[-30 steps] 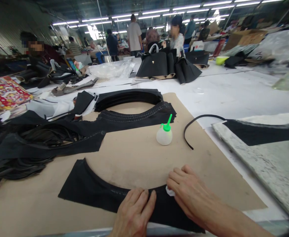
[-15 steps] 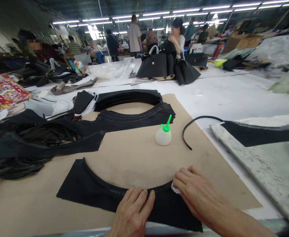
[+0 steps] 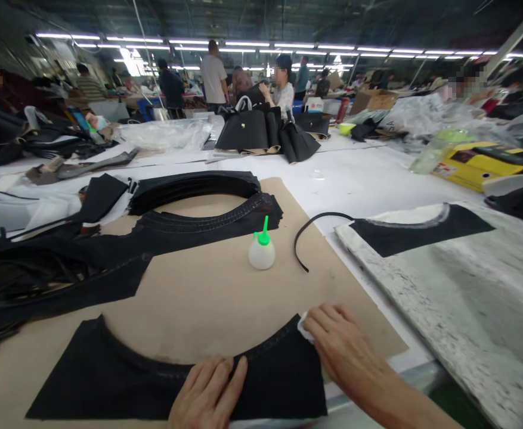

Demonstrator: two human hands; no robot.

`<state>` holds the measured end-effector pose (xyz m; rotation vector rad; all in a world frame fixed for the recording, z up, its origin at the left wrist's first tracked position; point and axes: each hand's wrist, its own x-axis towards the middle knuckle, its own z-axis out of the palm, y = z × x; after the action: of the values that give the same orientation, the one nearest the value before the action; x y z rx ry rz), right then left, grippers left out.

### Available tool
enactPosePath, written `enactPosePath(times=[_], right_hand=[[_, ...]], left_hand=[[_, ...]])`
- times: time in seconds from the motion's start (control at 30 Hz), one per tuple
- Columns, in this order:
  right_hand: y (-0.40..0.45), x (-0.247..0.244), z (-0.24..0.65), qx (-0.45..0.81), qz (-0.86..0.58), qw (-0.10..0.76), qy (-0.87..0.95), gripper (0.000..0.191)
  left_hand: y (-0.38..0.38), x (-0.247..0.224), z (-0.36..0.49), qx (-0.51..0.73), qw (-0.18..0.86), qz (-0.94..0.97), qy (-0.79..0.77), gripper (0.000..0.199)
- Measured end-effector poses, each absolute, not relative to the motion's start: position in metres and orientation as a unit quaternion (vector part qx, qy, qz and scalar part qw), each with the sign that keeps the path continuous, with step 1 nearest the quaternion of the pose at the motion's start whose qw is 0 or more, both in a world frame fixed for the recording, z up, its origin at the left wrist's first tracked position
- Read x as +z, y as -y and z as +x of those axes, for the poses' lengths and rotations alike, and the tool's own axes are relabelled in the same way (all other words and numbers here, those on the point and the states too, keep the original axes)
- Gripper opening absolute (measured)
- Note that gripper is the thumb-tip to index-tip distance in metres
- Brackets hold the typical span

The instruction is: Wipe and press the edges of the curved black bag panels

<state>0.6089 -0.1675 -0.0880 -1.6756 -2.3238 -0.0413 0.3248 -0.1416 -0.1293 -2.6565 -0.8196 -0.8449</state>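
Note:
A black curved panel [image 3: 283, 384], cut like fabric or leather, lies on brown paper [image 3: 225, 298] in front of me. My left hand [image 3: 210, 390] rests flat on its middle, fingertips at the inner curved edge. At the panel's upper right corner, my right hand [image 3: 339, 339] pinches a small white cloth [image 3: 305, 329] against the edge; most of the cloth is hidden under the fingers. Faint pale marks run along the curve. Beyond the hands stands a round squeeze bottle [image 3: 261, 255] with a green spout, and a thin black strip [image 3: 297, 238] curls beside it.
A stack of curved black panels [image 3: 194, 187] lies farther back, with black strips [image 3: 50, 268] heaped at left. On the right, a stained board [image 3: 444, 286] carries another black panel [image 3: 422, 229]. Black bags [image 3: 247, 131], a yellow box [image 3: 480, 167] and several people are beyond.
My right hand has slid along the curved edge to the panel's right corner with the white cloth. My left hand stays on the panel. The view has turned to the right.

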Motion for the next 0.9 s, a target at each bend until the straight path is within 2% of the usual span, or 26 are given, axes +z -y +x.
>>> enactPosePath(times=[0.1,0.2,0.3,0.4,0.57,0.7,0.8,0.9], right_hand=[[0.163,-0.074,0.613,-0.023,-0.607,0.161,0.778,0.022],[0.156,-0.068,0.584,0.039,-0.573,0.187,0.797,0.021],[0.151,-0.076,0.558,0.069,-0.528,0.147,0.834,0.019],[0.15,-0.084,0.563,0.065,-0.542,0.112,0.83,0.018],[0.148,-0.075,0.584,-0.004,-0.598,0.118,0.792,0.016],[0.145,-0.072,0.555,0.036,-0.581,0.141,0.801,0.015],[0.145,-0.079,0.54,0.048,-0.568,0.114,0.813,0.015],[0.147,-0.082,0.553,0.04,-0.615,0.081,0.783,0.016]], left_hand=[[0.143,-0.125,0.327,-0.295,0.123,-0.902,0.29,0.039],[0.144,-0.127,0.328,-0.287,0.12,-0.904,0.294,0.039],[0.145,-0.13,0.331,-0.314,0.112,-0.899,0.285,0.036],[0.144,-0.129,0.334,-0.327,0.091,-0.898,0.281,0.036],[0.141,-0.119,0.337,-0.3,0.076,-0.91,0.275,0.04],[0.141,-0.115,0.343,-0.282,0.073,-0.913,0.285,0.044],[0.142,-0.117,0.346,-0.292,0.079,-0.908,0.29,0.046],[0.144,-0.121,0.346,-0.298,0.087,-0.903,0.297,0.045]])
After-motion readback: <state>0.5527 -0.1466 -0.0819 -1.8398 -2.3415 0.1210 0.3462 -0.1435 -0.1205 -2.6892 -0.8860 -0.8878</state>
